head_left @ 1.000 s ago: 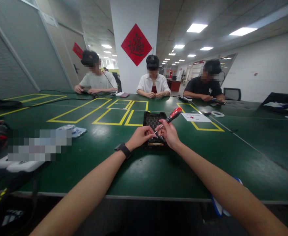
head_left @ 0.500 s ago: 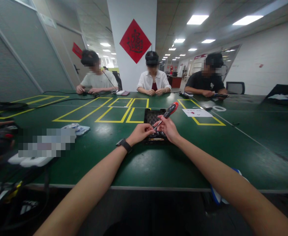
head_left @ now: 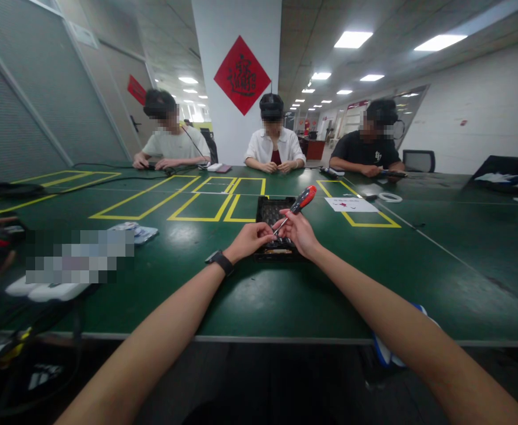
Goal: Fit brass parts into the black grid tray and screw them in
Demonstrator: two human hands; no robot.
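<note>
- The right hand [head_left: 302,233] pinches a red-and-black screwdriver [head_left: 304,199] low, near where the handle meets the shaft, probably for fine control of the tip rather than force.
- The left hand [head_left: 253,239] has thumb and fingers drawn together at the shaft's lower end, seemingly to steady it; whether they pinch the tip or some small piece, I cannot tell.
- The screwdriver slants, handle up and away to the right, which brings its tip to the left fingers and leaves the handle's end free.
- Under both hands a black tray [head_left: 277,257] sits on the green table [head_left: 259,301], straight in front of the person, likely so both hands reach it equally; its dark, patterned inside is partly covered.
- A black wristwatch [head_left: 220,261] is strapped on the left wrist, away from the fingers.
- Beyond, yellow tape outlines [head_left: 197,219] seem to mark off places; a printed sheet [head_left: 351,205] lies across one, to the right.
</note>
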